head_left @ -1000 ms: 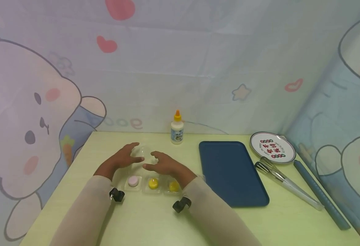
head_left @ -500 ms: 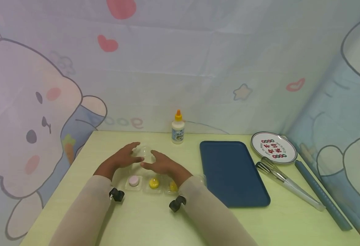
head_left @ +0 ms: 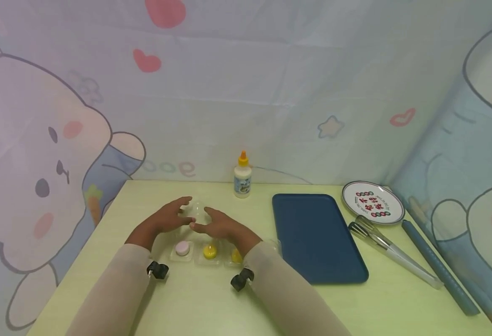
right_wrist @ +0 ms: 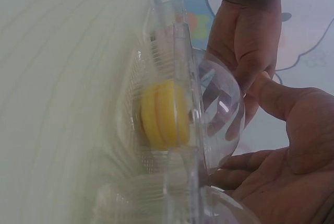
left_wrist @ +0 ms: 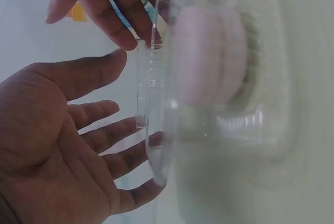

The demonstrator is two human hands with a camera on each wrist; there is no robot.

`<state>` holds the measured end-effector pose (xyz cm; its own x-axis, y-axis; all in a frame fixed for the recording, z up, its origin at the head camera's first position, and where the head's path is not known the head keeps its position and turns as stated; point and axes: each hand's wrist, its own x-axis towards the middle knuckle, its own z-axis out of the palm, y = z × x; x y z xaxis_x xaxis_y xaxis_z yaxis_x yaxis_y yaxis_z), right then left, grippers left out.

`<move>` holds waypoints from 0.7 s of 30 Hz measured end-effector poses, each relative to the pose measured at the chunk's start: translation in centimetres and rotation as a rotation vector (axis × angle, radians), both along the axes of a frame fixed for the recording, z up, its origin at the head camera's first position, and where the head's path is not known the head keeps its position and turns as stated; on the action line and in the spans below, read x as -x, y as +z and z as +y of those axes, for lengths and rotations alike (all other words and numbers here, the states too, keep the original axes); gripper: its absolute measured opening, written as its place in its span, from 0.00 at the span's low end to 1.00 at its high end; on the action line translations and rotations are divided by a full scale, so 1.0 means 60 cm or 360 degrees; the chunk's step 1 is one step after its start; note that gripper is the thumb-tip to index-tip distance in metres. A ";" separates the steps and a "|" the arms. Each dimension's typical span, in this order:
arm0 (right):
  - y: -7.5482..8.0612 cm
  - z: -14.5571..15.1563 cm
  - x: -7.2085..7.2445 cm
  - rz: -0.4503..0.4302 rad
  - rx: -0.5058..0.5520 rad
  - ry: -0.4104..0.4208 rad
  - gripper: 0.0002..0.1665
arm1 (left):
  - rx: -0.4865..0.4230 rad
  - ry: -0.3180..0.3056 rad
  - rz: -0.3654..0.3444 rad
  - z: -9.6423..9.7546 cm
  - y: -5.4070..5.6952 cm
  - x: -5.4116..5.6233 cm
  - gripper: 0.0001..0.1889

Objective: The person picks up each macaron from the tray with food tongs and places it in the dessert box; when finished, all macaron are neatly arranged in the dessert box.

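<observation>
My left hand [head_left: 168,217] and right hand [head_left: 224,227] face each other over the table, fingers spread and lightly bent, thumb tips almost meeting. Between them at the back shows a clear plastic container [head_left: 197,208], partly hidden by the fingers. Nearer me, a pink macaron [head_left: 182,248], a yellow macaron [head_left: 210,251] and another yellow macaron [head_left: 237,255] sit in clear plastic packs; the right forearm partly covers the last. In the left wrist view, fingertips lie right at clear plastic edges behind the pink macaron. A clear dome [right_wrist: 225,117] overlaps the hands in the right wrist view.
A dark blue tray [head_left: 319,238] lies right of the hands, with clear plastic at its left edge. Beyond are a white printed plate [head_left: 373,202], tongs [head_left: 392,252] and a long grey-blue bar [head_left: 440,268]. A glue-type bottle [head_left: 242,181] stands at the back.
The right hand has shifted slightly left, and its sleeve now covers more of the rightmost yellow macaron. The left hand holds nearly the same place.
</observation>
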<state>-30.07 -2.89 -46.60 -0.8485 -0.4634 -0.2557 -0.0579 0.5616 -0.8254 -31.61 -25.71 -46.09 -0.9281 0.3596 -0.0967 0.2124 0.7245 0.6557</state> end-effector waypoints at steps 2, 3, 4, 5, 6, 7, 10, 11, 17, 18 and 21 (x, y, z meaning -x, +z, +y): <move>0.001 0.002 0.000 0.0020 -0.0012 -0.0014 0.55 | -0.0009 0.0013 0.0047 0.000 0.000 0.000 0.40; 0.002 0.004 0.000 0.0038 -0.0014 -0.0024 0.55 | -0.0013 0.0022 0.0081 0.000 0.001 0.000 0.38; 0.002 0.005 0.000 0.0059 -0.0010 -0.0033 0.54 | -0.0017 0.0034 0.0121 0.000 0.001 0.000 0.37; 0.002 0.006 0.001 0.0088 -0.0004 -0.0047 0.53 | -0.0022 0.0050 0.0159 -0.001 0.000 0.000 0.35; 0.002 0.007 0.001 0.0113 0.0009 -0.0061 0.52 | -0.0042 0.0071 0.0184 -0.001 0.000 0.000 0.33; 0.001 0.008 0.002 0.0141 0.0024 -0.0070 0.50 | -0.0068 0.0093 0.0201 -0.001 -0.001 0.000 0.32; 0.000 0.010 0.004 0.0253 0.0042 -0.0100 0.44 | -0.0141 0.0157 0.0229 -0.002 -0.004 -0.002 0.30; 0.000 0.010 0.004 0.0293 0.0048 -0.0113 0.42 | -0.0168 0.0174 0.0238 -0.002 -0.005 -0.003 0.30; 0.005 0.009 -0.003 0.0528 0.0118 -0.0212 0.26 | -0.0317 0.0241 0.0322 -0.005 -0.002 -0.013 0.29; 0.008 0.010 -0.005 0.0545 0.0143 -0.0232 0.24 | -0.0341 0.0245 0.0325 -0.006 -0.001 -0.015 0.29; 0.013 0.011 -0.012 0.0568 0.0219 -0.0289 0.16 | -0.0384 0.0243 0.0301 -0.008 0.005 -0.022 0.29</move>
